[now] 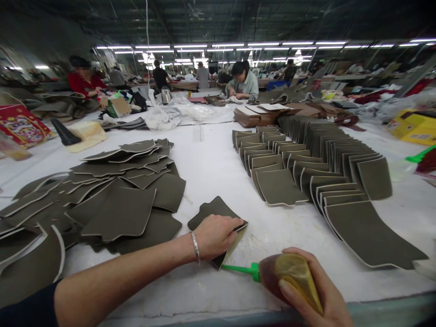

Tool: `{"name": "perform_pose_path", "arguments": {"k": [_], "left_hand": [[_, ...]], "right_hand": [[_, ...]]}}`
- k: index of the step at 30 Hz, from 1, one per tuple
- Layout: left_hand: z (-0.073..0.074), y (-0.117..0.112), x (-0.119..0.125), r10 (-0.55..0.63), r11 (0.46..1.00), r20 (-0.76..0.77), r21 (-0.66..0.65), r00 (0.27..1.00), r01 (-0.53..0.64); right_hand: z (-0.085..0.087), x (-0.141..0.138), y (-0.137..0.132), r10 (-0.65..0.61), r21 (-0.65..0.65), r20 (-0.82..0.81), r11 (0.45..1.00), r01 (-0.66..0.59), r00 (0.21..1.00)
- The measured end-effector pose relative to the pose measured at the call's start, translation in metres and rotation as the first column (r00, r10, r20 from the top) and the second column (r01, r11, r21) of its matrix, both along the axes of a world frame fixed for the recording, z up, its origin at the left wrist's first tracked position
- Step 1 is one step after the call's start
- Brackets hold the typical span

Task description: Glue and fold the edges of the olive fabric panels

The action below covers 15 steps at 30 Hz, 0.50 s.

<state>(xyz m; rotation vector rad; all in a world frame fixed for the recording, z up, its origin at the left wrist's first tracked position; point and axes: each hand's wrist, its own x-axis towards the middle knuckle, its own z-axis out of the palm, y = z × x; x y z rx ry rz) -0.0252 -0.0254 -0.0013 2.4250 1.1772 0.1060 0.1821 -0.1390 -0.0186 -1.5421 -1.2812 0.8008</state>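
Note:
My left hand (215, 236) lies closed over the near edge of a dark olive cut piece (213, 210) on the white table, lifting that edge a little. A silver bracelet circles the wrist. My right hand (315, 290) grips a brownish glue bottle (289, 274) lying sideways. Its green nozzle (238, 269) points left and nearly touches the raised edge of the piece under my left hand.
A loose heap of the same olive pieces (112, 200) covers the table's left. Neat overlapping rows of pieces (316, 172) fill the right. Tan stacks (259, 116), plastic bags and boxes lie further back. Other people sit working at the far tables.

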Motion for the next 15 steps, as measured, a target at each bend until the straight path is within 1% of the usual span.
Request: {"name": "perform_pose_path", "arguments": {"k": [6, 8, 11, 12, 13, 15], "left_hand": [[0.001, 0.001, 0.001, -0.006, 1.0, 0.0, 0.0, 1.0, 0.006], [0.002, 0.001, 0.002, -0.007, 1.0, -0.003, -0.007, 1.0, 0.007], [0.002, 0.002, 0.002, -0.004, 1.0, -0.001, -0.01, 1.0, 0.004], [0.001, 0.002, 0.002, -0.002, 1.0, 0.002, -0.008, 1.0, 0.002], [0.001, 0.002, 0.002, -0.002, 1.0, 0.005, -0.006, 1.0, 0.002], [0.001, 0.002, 0.001, -0.006, 1.0, 0.006, -0.004, 1.0, 0.006]], "right_hand": [[0.006, 0.007, 0.01, -0.156, 0.044, 0.07, 0.987, 0.153, 0.985], [0.005, 0.004, 0.008, -0.137, 0.054, 0.062, 0.99, 0.133, 0.989], [0.001, 0.001, 0.006, -0.049, 0.06, 0.036, 0.997, 0.047, 0.998], [0.0, 0.002, 0.007, -0.041, 0.057, 0.036, 0.998, 0.039, 0.999], [0.0, 0.004, 0.009, -0.053, 0.052, 0.044, 0.997, 0.05, 0.998], [0.001, 0.011, 0.014, -0.123, 0.051, 0.08, 0.992, 0.119, 0.989]]}}
